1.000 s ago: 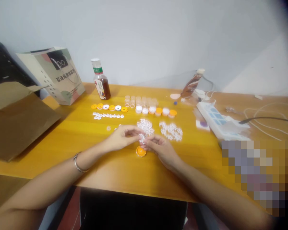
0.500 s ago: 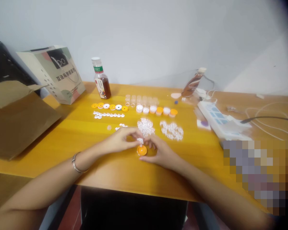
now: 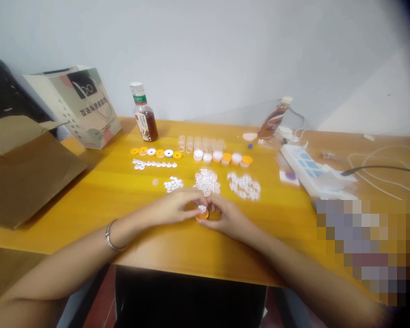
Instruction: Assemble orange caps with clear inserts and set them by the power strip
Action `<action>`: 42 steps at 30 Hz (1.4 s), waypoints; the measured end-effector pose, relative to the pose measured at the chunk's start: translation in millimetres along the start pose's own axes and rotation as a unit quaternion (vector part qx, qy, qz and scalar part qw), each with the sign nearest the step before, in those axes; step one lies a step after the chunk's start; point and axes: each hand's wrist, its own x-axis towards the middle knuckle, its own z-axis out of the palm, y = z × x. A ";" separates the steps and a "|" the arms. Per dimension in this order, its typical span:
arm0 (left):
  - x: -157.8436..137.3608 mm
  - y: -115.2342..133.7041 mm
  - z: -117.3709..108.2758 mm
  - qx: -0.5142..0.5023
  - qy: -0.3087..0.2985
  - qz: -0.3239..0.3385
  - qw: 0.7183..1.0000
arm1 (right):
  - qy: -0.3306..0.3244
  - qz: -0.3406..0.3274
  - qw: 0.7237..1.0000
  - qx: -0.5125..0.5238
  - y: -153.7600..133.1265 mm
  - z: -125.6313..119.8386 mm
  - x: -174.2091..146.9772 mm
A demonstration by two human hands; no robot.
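My left hand pinches a small white plastic piece between thumb and fingers, right over an orange round cap. From the other side, my right hand curls its thumb and fingers around the orange cap, which sits on the table. Fingers partly cover both parts, so whether the white piece touches the cap I cannot tell. Just beyond my hands lie a pile of white lacy plastic pieces, a second such pile to its right, and a cluster of small white discs.
Rows of orange and white rings, stemmed white pieces, round caps and clear cups stand farther back. Around them are a tea bottle, a leaning brown bottle, a power strip, a cardboard box and a paper bag.
My left hand has come down and nearer, lowering the white piece over the orange cap. The disc cluster behind it shows more fully. My right hand stays around the cap.
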 end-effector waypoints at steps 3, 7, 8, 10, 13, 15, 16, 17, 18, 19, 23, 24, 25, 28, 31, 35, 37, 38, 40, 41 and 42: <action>-0.4 -0.7 0.3 0.000 -0.002 -0.001 1.000 | 0.003 -0.003 1.000 -0.004 0.8 0.4 0.0; 0.0 -3.5 2.1 -0.001 -0.003 0.004 1.000 | 0.001 -0.003 1.000 0.000 1.5 1.0 -0.1; 0.3 -4.6 2.8 -0.002 -0.004 0.007 1.000 | 0.002 -0.002 1.000 0.001 1.4 1.1 0.0; 1.0 -7.0 4.4 -0.003 -0.007 0.011 1.000 | 0.003 0.002 1.000 0.004 0.8 1.1 0.1; 2.1 -10.2 6.5 -0.008 -0.004 0.013 1.000 | 0.005 0.007 1.000 0.005 -0.2 1.1 0.4; 2.5 -11.5 7.2 -0.016 -0.004 0.015 1.000 | 0.003 0.007 1.000 0.004 -0.4 1.3 0.3; 2.5 -11.8 7.3 -0.021 -0.005 0.016 1.000 | 0.003 0.005 1.000 0.001 -0.2 1.6 0.2; 2.3 -11.9 7.2 -0.024 -0.005 0.016 1.000 | 0.002 0.003 1.000 -0.003 0.1 1.8 0.1; 1.9 -11.9 7.0 -0.026 -0.004 0.016 1.000 | 0.003 0.000 1.000 -0.007 0.4 2.1 0.1; 1.4 -11.8 6.8 -0.025 -0.001 0.016 1.000 | 0.004 -0.003 1.000 -0.011 0.9 2.4 0.0; -0.4 -12.0 6.2 -0.017 0.002 0.017 1.000 | 0.004 -0.013 1.000 -0.013 2.6 2.2 0.4; -0.5 -12.2 6.2 -0.018 0.003 0.017 1.000 | 0.004 -0.015 1.000 -0.012 2.8 1.8 0.5; -0.5 -12.4 6.2 -0.019 0.003 0.017 1.000 | 0.005 -0.018 1.000 -0.009 2.9 1.3 0.4; -0.1 -11.9 6.5 -0.025 0.016 0.019 0.999 | 0.018 -0.016 1.000 0.017 2.0 0.8 -0.7; -0.8 -9.2 7.1 -0.024 0.044 0.015 0.999 | 0.013 0.028 0.993 0.114 0.4 2.9 -2.0; -1.5 -7.1 4.8 -0.042 0.059 0.010 0.997 | -0.009 0.103 0.952 0.289 -1.1 7.5 -0.7; 2.5 -12.7 -3.4 -0.038 0.085 -0.003 0.996 | -0.005 0.135 0.933 0.335 -1.9 7.9 1.0; 6.5 -18.4 -10.3 -0.025 0.115 -0.018 0.993 | -0.001 0.150 0.926 0.348 -2.5 7.4 1.8; 18.6 -35.8 -29.3 0.024 0.204 -0.068 0.976 | 0.005 0.174 0.916 0.362 -3.8 5.6 3.0; 26.2 -46.8 -40.4 0.057 0.244 -0.098 0.963 | 0.008 0.181 0.913 0.365 -4.3 4.6 3.4; 34.5 -58.5 -51.5 0.093 0.269 -0.128 0.950 | 0.011 0.184 0.911 0.369 -4.7 3.7 3.7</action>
